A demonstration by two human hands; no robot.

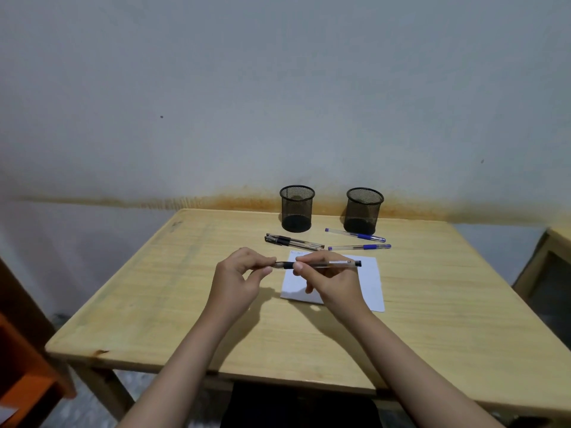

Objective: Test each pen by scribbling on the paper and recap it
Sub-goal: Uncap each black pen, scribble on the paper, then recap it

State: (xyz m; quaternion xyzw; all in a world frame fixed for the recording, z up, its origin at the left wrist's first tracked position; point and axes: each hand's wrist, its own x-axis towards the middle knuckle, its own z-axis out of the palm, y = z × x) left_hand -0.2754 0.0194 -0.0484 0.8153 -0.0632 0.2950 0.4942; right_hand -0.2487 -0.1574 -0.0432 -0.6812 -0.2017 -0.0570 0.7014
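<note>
Black pen [327,264] level above paper [369,278], gripped by both hands' fingers [298,266].

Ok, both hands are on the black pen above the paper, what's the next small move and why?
Probably pull the cap end free with the left hand while the right hand steadies the clear-barrelled black pen. It is held level over the white paper sheet, pinched at both ends; whether the cap is already loose is unclear.
</note>
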